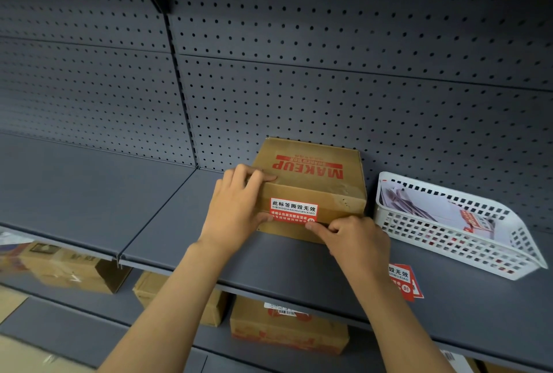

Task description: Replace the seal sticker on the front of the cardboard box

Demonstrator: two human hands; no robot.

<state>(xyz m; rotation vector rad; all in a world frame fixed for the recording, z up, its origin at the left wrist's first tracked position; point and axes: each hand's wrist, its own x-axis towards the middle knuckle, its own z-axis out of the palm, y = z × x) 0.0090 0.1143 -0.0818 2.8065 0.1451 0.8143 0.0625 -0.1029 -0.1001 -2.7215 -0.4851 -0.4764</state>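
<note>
Left hand (239, 208) is draped over the near left corner of the cardboard box (311, 181), fingers flat on the lid and thumb down on the front face, pressing rather than gripping. Right hand (356, 241) is curled at the lower right of the front face, with a fingertip (309, 225) touching the bottom right corner of the seal sticker (294, 210); can't tell if it's pinching the edge or just pushing on it.

The sticker sits right between the two hands, stuck flat across the seam on the box front. It's a red rectangle with a white band of black characters on top and small white print below, long side running left to right, text upright to us. The box is plain brown card, a bit scuffed, low and wide, with red "MAKEUP" print on the lid reading upside down from here. It rests on a matte grey metal shelf (167, 223).

Just right of the right hand are loose red stickers (404, 280), and beyond those a white plastic lattice basket (449, 223).
</note>
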